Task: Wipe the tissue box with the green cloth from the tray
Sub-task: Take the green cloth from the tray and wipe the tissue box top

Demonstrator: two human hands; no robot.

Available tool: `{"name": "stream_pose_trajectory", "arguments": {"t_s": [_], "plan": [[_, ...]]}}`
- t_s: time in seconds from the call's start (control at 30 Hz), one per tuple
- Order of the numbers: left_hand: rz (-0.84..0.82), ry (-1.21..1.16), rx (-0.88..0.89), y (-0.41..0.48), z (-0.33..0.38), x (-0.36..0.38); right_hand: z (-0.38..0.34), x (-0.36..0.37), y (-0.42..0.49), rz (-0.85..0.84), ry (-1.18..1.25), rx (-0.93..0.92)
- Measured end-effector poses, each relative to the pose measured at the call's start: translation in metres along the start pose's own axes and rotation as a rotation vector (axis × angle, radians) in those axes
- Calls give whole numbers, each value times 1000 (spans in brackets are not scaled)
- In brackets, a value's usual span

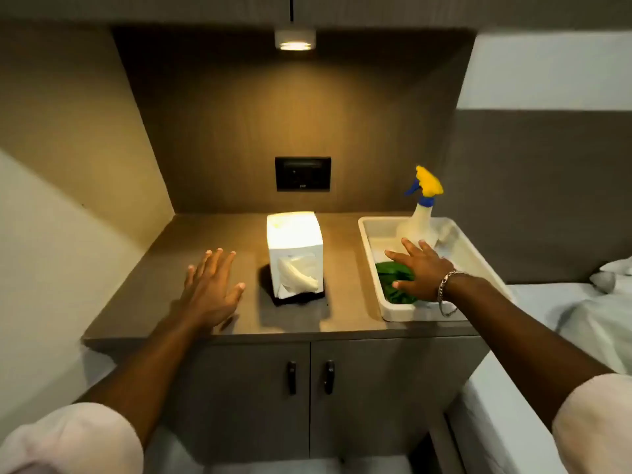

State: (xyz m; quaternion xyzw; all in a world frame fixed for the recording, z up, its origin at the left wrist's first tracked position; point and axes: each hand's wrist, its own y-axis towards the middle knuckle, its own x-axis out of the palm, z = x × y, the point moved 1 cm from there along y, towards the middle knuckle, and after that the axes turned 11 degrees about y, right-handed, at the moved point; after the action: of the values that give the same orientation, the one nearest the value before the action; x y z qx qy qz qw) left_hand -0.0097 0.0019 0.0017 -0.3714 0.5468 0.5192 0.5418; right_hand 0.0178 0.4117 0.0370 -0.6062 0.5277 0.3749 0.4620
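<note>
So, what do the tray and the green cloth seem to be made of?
The tray looks like white plastic: smooth, slightly glossy, with rounded moulded walls. The green cloth looks like soft fabric, crumpled in folds under the right hand; possibly microfibre, but that is unclear.

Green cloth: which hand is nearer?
Right. The right hand is over the green cloth in the tray, fingers spread; the left hand is across the tissue box.

A spray bottle (418,220) with a yellow and blue head is standing upright just beyond the right hand's fingertips; a black socket (302,173) is sitting in the wall panel well beyond both hands; a lamp (295,39) is glowing above it; two cabinet handles (309,377) are hanging below the counter (143,285), between the forearms; white bedding (588,313) is lying right of the right wrist.
</note>
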Motion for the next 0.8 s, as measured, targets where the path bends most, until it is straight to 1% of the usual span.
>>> {"name": "stream_pose_trajectory", "arguments": {"t_s": [0.1,0.17,0.2,0.3,0.37,0.43,0.5,0.57,0.63,0.73,0.8], "plan": [[-95,95,-54,7,-9,28,15,13,16,-163,-26,54],[-163,152,-85,8,-12,44,22,23,22,-228,41,73],[-183,185,-90,7,-14,52,24,27,24,-234,69,65],[-189,238,-100,10,-18,62,24,28,23,-168,125,39],[-189,252,-98,11,-21,67,21,25,21,-131,121,25],[-153,261,-98,11,-23,70,17,24,18,-91,98,4],[-127,256,-94,13,-25,74,16,24,17,-19,106,-7],[-133,265,-93,12,-26,75,14,24,16,76,143,-14],[-137,261,-104,12,-24,73,12,23,14,127,153,-13],[-199,234,-112,11,-17,65,10,17,8,165,194,-15],[-254,129,-125,12,-15,54,10,8,1,240,295,-27]]}}
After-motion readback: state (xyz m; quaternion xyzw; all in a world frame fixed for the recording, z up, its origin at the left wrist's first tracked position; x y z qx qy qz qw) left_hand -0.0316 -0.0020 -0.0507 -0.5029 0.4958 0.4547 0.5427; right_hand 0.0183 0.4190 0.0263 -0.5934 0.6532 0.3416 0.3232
